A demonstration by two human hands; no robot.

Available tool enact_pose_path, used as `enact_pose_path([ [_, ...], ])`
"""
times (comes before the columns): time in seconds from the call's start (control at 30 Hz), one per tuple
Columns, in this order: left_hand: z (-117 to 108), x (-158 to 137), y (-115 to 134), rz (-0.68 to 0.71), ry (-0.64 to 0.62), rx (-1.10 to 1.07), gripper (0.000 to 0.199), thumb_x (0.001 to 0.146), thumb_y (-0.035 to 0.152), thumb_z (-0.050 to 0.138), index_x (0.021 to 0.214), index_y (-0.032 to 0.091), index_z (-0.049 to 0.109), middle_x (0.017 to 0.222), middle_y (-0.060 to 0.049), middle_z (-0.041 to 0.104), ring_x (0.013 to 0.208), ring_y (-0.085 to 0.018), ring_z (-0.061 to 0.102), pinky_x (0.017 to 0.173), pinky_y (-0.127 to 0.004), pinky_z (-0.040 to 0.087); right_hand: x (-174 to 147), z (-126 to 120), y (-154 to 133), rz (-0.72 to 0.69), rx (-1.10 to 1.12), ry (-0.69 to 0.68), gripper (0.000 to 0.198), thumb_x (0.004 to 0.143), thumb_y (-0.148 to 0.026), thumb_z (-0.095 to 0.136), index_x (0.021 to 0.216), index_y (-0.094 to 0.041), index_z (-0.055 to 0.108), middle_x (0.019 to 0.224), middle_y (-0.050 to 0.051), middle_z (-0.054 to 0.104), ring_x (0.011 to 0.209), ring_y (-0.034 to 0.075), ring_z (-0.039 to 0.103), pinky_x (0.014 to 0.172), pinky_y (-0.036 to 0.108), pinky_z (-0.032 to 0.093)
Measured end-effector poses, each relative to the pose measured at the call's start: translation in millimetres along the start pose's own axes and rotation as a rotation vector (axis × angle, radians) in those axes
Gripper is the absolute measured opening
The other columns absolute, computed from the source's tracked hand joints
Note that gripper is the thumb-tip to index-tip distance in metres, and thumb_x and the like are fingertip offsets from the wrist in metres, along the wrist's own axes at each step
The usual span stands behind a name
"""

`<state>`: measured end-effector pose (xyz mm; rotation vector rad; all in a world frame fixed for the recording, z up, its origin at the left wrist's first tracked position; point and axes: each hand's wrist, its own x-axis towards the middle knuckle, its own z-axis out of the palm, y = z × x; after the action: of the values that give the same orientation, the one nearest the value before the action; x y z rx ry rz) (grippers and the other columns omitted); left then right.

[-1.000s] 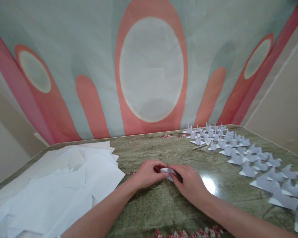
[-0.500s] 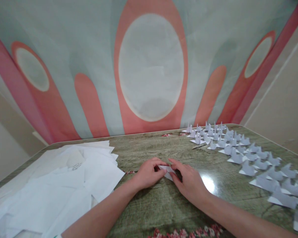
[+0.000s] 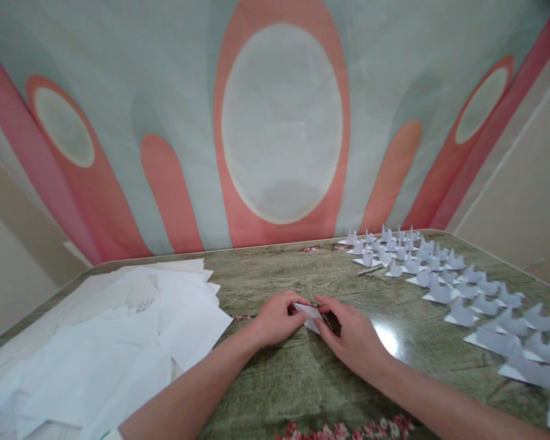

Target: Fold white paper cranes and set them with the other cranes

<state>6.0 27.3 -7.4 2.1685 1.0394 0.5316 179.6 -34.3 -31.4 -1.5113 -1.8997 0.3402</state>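
Observation:
Between both hands, low over the middle of the table, is a small folded piece of white paper (image 3: 310,317) with a pointed, triangular outline. My left hand (image 3: 280,317) grips its left side, thumb on the near face and fingers behind. On the right side, my right hand (image 3: 348,330) pinches the paper with the thumb low and the index finger near its top edge. The fingers hide parts of the folds.
A wide, untidy pile of white paper sheets (image 3: 96,360) covers the left of the wood-patterned table (image 3: 266,391). Several rows of folded white paper birds (image 3: 461,313) stand along the right side. A patterned wall covering (image 3: 282,122) rises behind the table.
The whole view has shifted slightly. Both hands keep their hold on the folded paper, with hardly any change in finger position.

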Motion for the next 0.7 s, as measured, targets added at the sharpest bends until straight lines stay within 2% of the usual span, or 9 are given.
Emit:
enact_pose_path([
  [0.43, -0.9, -0.2, 0.5, -0.026, -0.017, -0.068, 0.026, 0.073, 0.022, 0.055, 0.093, 0.016, 0.069, 0.087, -0.004, 0.065, 0.077, -0.017, 0.057, 0.069, -0.025, 0.043, -0.1, 1.7, 0.1, -0.002, 0.007, -0.010, 0.034, 0.077, -0.020, 0.052, 0.111, -0.020, 0.054, 0.098, 0.006, 0.065, 0.087, 0.022, 0.060, 0.079, 0.036, 0.045],
  [0.7, -3.0, -0.3, 2.8, -0.032, -0.047, -0.103, 0.024, 0.073, 0.024, 0.056, 0.091, 0.014, 0.069, 0.083, -0.004, 0.065, 0.074, -0.017, 0.058, 0.065, -0.024, 0.042, 1.3, -2.2, -4.8, -0.038, 0.066, -0.029, 0.011, 0.078, -0.017, 0.052, 0.086, -0.019, 0.058, 0.088, 0.005, 0.058, 0.081, 0.019, 0.055, 0.074, 0.032, 0.043],
])
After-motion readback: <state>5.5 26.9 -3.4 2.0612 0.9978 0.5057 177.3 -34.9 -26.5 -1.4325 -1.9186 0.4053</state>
